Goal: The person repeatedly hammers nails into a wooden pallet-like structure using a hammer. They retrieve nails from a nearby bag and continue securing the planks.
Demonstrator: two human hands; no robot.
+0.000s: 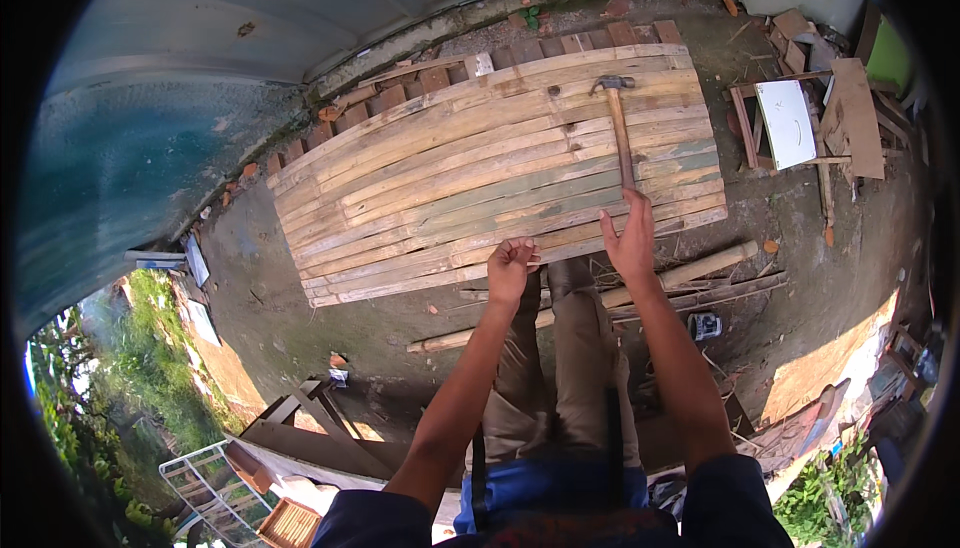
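A long panel of bamboo slats [440, 193] lies in front of me, with worn, partly greenish strips side by side. A claw hammer [620, 133] rests on its right part, its metal head away from me and its wooden handle toward me. My right hand [632, 243] is at the handle's near end, fingertips touching or just beside it, thumb spread apart. Over the panel's near edge, my left hand [510, 270] is closed in a pinch. Whatever it holds, if anything, is too small to make out.
Bamboo poles [690, 270] lie on the ground across my feet, beside a small can [704, 326]. Scrap boards and a white panel [786, 124] are piled at right. A metal sheet wall [200, 128] stands at far left. A white metal rack [215, 488] is at lower left.
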